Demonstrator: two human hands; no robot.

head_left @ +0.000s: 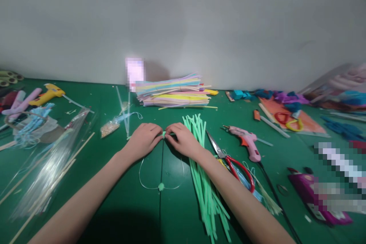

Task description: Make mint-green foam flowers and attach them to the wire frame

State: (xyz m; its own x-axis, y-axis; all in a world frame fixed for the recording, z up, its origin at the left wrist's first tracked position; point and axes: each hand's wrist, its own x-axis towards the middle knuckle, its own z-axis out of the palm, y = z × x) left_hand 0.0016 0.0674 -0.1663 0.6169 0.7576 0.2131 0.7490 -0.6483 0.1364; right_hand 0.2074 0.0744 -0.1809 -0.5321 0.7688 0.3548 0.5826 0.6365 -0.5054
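Note:
My left hand (146, 139) and my right hand (183, 140) meet above the table, fingers pinched together. Between their fingertips is a small piece of green pipe cleaner (164, 134), mostly covered by the fingers. From the hands a thin pale string (140, 177) hangs down in a loop onto the table. A small fuzzy green ball (161, 187) sits at the bottom of that loop. Right beside my right hand and partly under that forearm lies a loose bundle of green pipe cleaners (204, 190).
Red-handled scissors (238, 171) and a pink glue gun (247, 141) lie to the right. Multicoloured pipe cleaners (174, 91) are stacked by the wall. At left are a yellow glue gun (50, 94), clear plastic sleeves (54, 175) and a bag of beads (110, 128).

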